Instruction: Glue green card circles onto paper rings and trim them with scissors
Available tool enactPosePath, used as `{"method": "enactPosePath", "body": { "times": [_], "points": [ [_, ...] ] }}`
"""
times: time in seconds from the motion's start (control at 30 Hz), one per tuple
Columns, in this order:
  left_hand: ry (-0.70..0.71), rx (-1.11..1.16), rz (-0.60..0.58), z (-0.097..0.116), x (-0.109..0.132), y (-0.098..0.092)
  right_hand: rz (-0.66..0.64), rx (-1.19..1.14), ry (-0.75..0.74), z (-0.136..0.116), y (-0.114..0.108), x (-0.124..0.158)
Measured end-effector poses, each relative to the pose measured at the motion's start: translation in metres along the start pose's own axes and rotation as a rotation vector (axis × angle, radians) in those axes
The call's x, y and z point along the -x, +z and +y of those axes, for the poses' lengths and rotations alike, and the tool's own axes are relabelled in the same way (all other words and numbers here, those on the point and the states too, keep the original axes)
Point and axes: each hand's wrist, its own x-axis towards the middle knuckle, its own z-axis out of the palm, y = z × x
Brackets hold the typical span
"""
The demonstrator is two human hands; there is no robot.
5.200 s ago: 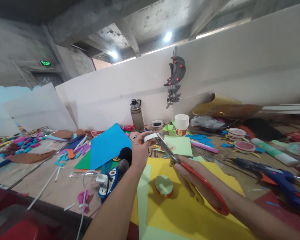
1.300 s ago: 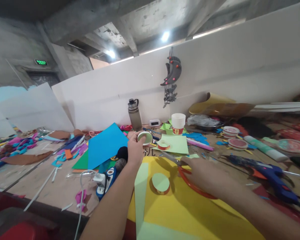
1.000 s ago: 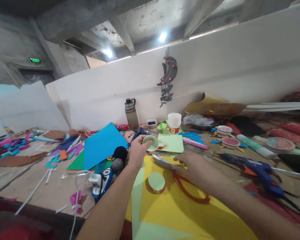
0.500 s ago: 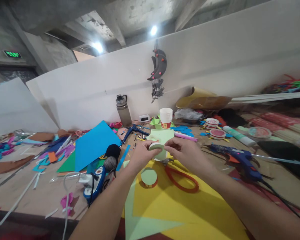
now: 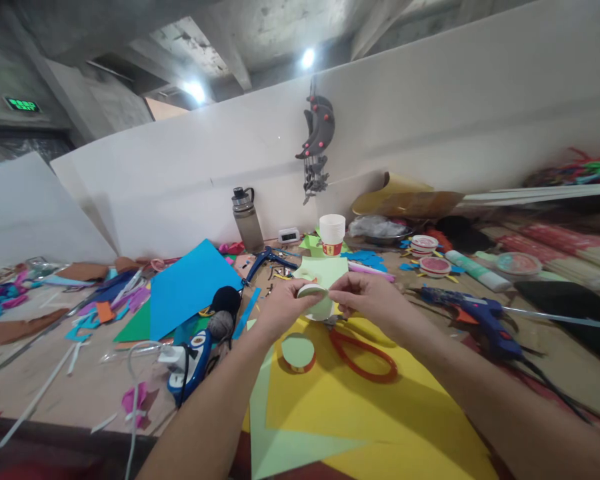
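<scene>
Between the thumb and fingers of my left hand [image 5: 286, 305] is a small round pale green paper disc [image 5: 312, 291] with a white rim, held tilted. My right hand [image 5: 359, 294] pinches its right edge; the fingertips hide just what part they grip. Just below lies a second round piece [image 5: 298, 348], with a pale green top and a red and yellow side. Orange-handled scissors [image 5: 364, 360] rest on yellow sheets [image 5: 370, 413] under my right hand, their blades mostly hidden. A pale green sheet [image 5: 330, 268] lies behind my hands.
White paper cups [image 5: 332, 230] stand behind my hands, with a bottle [image 5: 248, 223] to their left. A blue glue gun [image 5: 485, 323] lies at right. Blue sheets [image 5: 195, 287], a power strip [image 5: 193, 367] and dark pompoms [image 5: 226, 303] are at left. A moon-shaped hanging [image 5: 321, 130] is on the white board.
The disc has tipped slightly, so more of its green face shows. Both hands stay in nearly the same place, still on it.
</scene>
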Motion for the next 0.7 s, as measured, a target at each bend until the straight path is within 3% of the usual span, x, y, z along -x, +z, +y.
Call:
{"method": "enactPosePath", "body": {
  "times": [0.13,0.27,0.37,0.5,0.7],
  "points": [
    [-0.052,0.339,0.067,0.000,-0.003,0.002,-0.011,0.088,-0.090,-0.004,-0.001,0.002],
    [-0.073,0.607,0.151,-0.002,-0.008,-0.007,0.003,0.610,-0.250,-0.011,-0.012,0.007],
    [-0.060,0.709,0.210,-0.005,-0.011,-0.019,-0.134,0.958,-0.183,-0.014,-0.018,0.015],
    [-0.069,0.796,0.350,-0.010,-0.015,-0.033,-0.297,1.187,-0.071,-0.004,-0.013,0.028],
    [-0.062,0.862,0.512,-0.008,-0.018,-0.042,-0.232,1.237,-0.082,0.022,0.001,0.030]
  ]
}}
